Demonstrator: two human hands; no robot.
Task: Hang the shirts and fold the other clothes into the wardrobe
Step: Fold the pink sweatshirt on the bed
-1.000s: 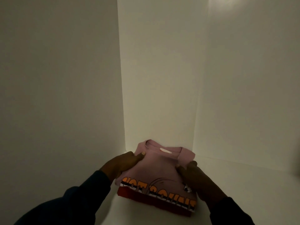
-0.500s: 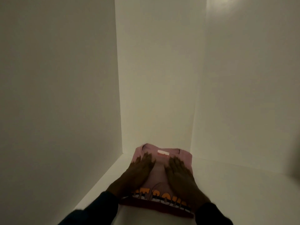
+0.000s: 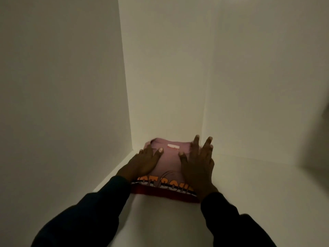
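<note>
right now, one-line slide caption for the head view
Both hands, left hand and right hand, lie flat on a folded pink garment in the wardrobe shelf corner.

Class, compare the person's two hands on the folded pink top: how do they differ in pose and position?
The left hand lies flat on the folded pink top, near the side wall; the right hand sits at the top's other edge. The left hand's fingers stay low, while the right hand's fingers lift and spread past the collar. Both are open, with dark sleeves.

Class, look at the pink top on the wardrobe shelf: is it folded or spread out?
Folded. The pink top lies as a compact rectangle, collar at the back, under both flat hands, left hand and right hand.
</note>
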